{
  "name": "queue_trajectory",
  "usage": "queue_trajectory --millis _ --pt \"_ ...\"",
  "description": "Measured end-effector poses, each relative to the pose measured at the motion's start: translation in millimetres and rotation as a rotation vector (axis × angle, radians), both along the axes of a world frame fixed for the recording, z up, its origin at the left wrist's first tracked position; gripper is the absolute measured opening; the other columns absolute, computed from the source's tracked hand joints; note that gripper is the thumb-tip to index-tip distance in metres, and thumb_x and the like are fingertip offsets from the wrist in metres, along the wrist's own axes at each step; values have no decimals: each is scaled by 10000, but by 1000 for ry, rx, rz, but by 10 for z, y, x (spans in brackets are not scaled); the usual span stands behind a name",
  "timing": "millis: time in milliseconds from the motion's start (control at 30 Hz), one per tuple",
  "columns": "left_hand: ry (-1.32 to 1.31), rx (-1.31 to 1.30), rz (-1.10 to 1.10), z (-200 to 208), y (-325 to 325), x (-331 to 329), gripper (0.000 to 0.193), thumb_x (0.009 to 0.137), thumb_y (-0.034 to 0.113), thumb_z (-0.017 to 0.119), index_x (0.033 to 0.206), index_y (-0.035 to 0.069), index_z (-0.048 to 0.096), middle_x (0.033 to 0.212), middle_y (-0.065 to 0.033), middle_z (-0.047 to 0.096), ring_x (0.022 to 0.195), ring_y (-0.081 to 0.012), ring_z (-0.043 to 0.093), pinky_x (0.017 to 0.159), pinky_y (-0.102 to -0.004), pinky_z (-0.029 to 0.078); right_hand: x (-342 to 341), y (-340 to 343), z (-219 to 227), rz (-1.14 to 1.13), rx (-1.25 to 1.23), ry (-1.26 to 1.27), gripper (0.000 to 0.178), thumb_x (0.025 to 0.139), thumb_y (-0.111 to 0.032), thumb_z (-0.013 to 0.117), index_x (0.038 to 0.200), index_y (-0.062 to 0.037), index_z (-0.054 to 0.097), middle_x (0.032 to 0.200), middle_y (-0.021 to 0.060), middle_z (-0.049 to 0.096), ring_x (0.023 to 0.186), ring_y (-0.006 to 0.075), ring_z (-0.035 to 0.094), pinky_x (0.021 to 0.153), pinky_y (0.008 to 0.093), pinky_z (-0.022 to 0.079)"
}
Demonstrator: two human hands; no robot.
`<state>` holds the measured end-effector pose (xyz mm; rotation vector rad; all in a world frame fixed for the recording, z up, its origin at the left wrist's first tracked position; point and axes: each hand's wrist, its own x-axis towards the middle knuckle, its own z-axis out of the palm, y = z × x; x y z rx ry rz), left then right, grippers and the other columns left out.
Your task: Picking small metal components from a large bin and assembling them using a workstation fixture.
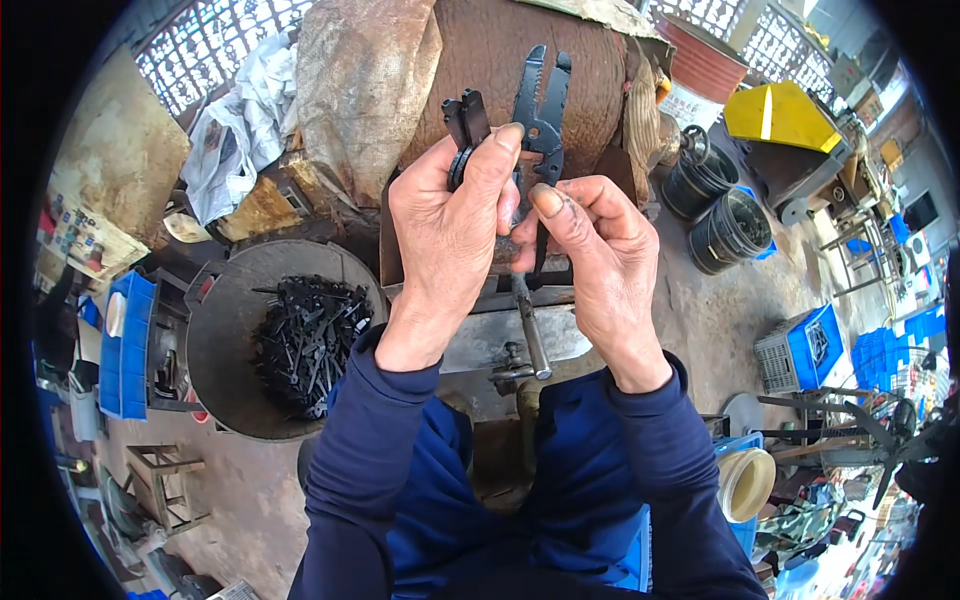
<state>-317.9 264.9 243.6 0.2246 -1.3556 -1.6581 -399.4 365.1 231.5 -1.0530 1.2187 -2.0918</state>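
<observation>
Hands: two, both bare and both yours, up in front of you at the middle of the view. Your left hand [445, 215] is closed, thumb pressed on a black toothed piece [527, 95]; a second black piece [556, 105] stands just beside it, both pointing away from you. You cannot tell here whether the two are joined. A bundle of black parts [465, 120] sticks up behind your left thumb, its number hidden. Your right hand [615, 250] is narrow, thumb and fingers curled at the lower end of the pieces; whether it pinches them, you cannot tell.

To your left stands one round basin [215, 330] with a heap of loose black metal parts [310, 335], too tangled to count. On your right are two black buckets, one farther [685, 190] and one nearer [708, 250], and one red drum [700, 60] whose pale band carries small writing.

Around you: one wooden stool [165, 485], a white plastic bag [230, 140], a brown sack [365, 95] and one open yellowish tub [745, 485]. One metal bar [533, 335] juts toward you below your hands; your left sleeve [370, 450] covers part of the basin's near edge.
</observation>
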Motion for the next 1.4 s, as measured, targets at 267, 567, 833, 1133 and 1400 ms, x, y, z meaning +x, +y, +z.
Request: queue_trajectory --millis 267,567,833,1133,1400 --pt "54 21 -2 38 61 10 214 952 195 673 911 -15 659 736 -34 615 523 -55 478 463 -215 375 40 23 4 -54 20 87 187 952 -189 675 969 -4 656 801 44 677 676 108 629 638 238 503" --pt "105 -20 16 48 86 16 228 959 203 668 930 -23 687 598 17 540 497 -31 468 434 -199 361 70 54 6 -63 2 80 154 950 -160 676 965 -8 657 814 38 682 677 100 631 631 220 489" --pt "99 -12 31 27 127 10 215 962 184 663 974 -29 687 632 10 559 501 -38 472 407 -210 376 36 50 -34 -24 -3 123 177 958 -163 665 1036 -6 639 815 48 682 686 106 639 627 221 492" --pt "103 78 -85 -61 210 -87 208 983 165 614 1017 -31 677 670 3 572 543 -44 481 469 -205 358 -20 31 -33 -77 5 177 313 1004 -159 595 1264 3 536 796 6 627 658 45 540 574 198 437" --pt "108 280 -152 -134 142 -136 214 986 157 575 1077 -22 650 650 15 538 552 -46 459 490 -206 318 -113 -38 -163 -308 -38 286 364 1026 -169 529 1352 -12 489 780 0 561 559 32 444 478 190 336"
